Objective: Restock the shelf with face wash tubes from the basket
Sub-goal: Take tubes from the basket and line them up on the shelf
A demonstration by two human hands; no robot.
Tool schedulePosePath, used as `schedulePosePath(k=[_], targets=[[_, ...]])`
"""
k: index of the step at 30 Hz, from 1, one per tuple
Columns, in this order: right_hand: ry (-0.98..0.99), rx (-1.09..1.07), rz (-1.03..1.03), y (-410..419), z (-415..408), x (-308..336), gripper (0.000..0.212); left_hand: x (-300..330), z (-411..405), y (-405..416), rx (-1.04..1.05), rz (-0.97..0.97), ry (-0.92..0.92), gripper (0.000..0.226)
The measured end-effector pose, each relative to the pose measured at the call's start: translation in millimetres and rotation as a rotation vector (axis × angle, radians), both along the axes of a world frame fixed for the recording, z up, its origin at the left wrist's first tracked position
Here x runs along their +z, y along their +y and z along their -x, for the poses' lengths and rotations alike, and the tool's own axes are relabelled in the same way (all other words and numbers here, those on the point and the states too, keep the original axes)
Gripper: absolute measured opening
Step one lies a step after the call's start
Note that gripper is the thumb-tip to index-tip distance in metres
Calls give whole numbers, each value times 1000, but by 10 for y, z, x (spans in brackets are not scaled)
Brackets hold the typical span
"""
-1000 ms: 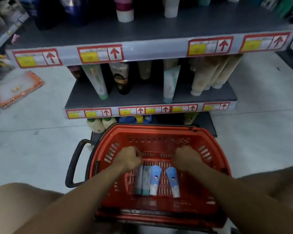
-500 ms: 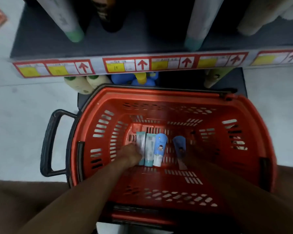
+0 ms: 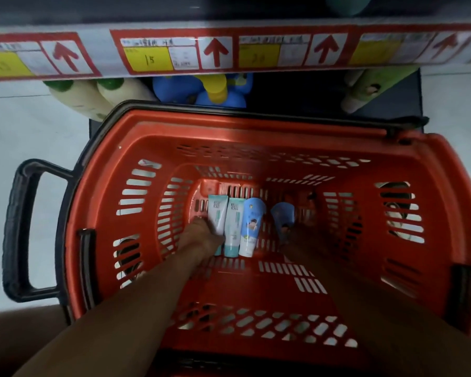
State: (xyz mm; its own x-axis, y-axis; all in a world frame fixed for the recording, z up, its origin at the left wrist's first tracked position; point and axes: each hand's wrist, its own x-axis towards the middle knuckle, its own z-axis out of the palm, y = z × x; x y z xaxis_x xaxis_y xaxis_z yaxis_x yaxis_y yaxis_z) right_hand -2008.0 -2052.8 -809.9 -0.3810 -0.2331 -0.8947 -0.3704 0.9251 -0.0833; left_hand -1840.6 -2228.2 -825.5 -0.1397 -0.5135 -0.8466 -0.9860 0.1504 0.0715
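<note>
Head view: four face wash tubes lie side by side on the floor of the red basket. The left hand rests at the leftmost tube, the right hand at the rightmost; neither grip is discernible. Judged risk: dim light and crowded tubes could cause a fumbled or double pick.

Cream bottles with green caps lie far beyond the fingers, to their left. A blue and yellow toy sits beside them, and another pale bottle leans off to the right.
</note>
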Motion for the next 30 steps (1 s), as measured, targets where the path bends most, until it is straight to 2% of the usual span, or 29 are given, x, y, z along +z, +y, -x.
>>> schedulePosePath(k=[6,13,16,20,22,26,30], targets=[[77,-84,90,126,13,-31,57,195,3,-104,-8,15,-8,70],[111,-206,175,84,96,406,74,713,78,-171,-6,117,104,63],[112,-275,283,112,102,656,70,968,98,-173,12,143,153,52],[284,-174,389,154,91,1076,22,1374,129,-124,35,198,246,56],[362,-133,442,175,88,1323,24,1591,133,-81,40,235,300,58],[480,-156,462,252,98,1751,40,2012,148,11,44,283,401,56],[568,-191,560,329,131,2137,41,2412,176,125,13,369,482,55]])
